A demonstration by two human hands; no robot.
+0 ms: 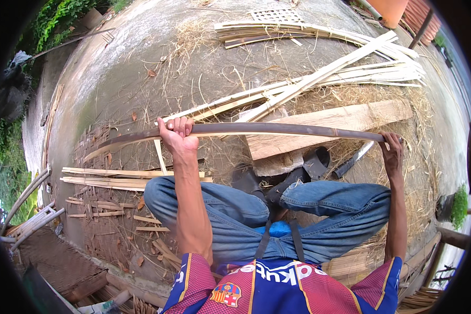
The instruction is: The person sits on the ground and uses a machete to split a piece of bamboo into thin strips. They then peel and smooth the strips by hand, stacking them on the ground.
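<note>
A long split bamboo strip, dark brown on its outer face and pale along its lower edge, lies crosswise in front of me, above my knees. My left hand is closed around it left of its middle, palm turned up. The strip's far left end curves down past that hand. At its right end, my right hand grips it with bent fingers. Under the strip rests a thick wooden plank, its near end on a pale block. A knife with a dark handle lies near my right knee.
Bundles of pale bamboo strips lie beyond the plank, with more strips by my left knee. Shavings litter the ground. A dark sandal shows between my knees and the plank. A potted plant stands far right.
</note>
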